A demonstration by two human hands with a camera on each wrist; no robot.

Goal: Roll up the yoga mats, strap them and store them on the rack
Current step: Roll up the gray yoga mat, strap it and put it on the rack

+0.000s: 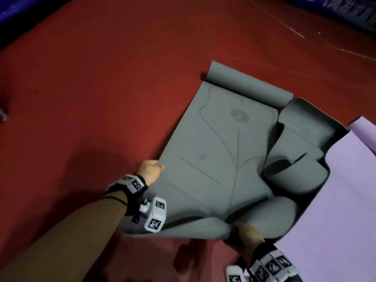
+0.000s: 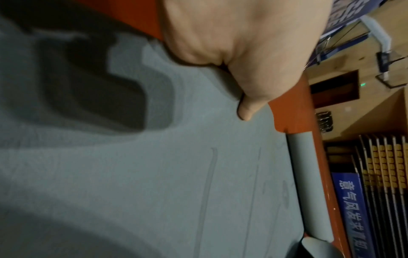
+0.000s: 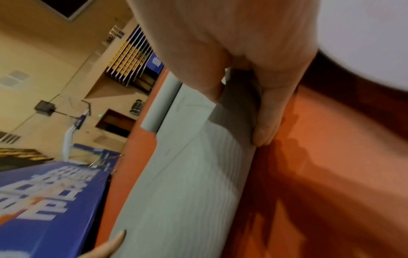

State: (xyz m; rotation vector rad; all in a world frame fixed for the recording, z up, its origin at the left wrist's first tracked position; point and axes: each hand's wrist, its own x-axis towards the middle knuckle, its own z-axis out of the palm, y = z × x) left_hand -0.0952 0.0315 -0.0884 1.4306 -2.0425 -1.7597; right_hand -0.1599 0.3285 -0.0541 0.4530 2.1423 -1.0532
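Observation:
A grey yoga mat (image 1: 213,151) with a printed leaf pattern lies partly spread on the red floor. Its far end is curled into a small roll (image 1: 248,84), and its right side is crumpled into folds (image 1: 295,159). My left hand (image 1: 151,170) pinches the mat's left edge, thumb on top (image 2: 245,111). Near the bottom, my right hand (image 1: 247,237) grips the mat's near edge and holds it lifted off the floor; in the right wrist view the fingers (image 3: 264,132) curl round the edge of the mat (image 3: 187,183). A lilac mat (image 1: 333,210) lies flat at the right.
Red floor (image 1: 91,88) stretches to the left and beyond the mats. Blue banners (image 1: 335,9) line the far edge. In the wrist views, folded bleachers (image 2: 382,165) and a basketball stand (image 3: 73,127) are far off by the hall wall.

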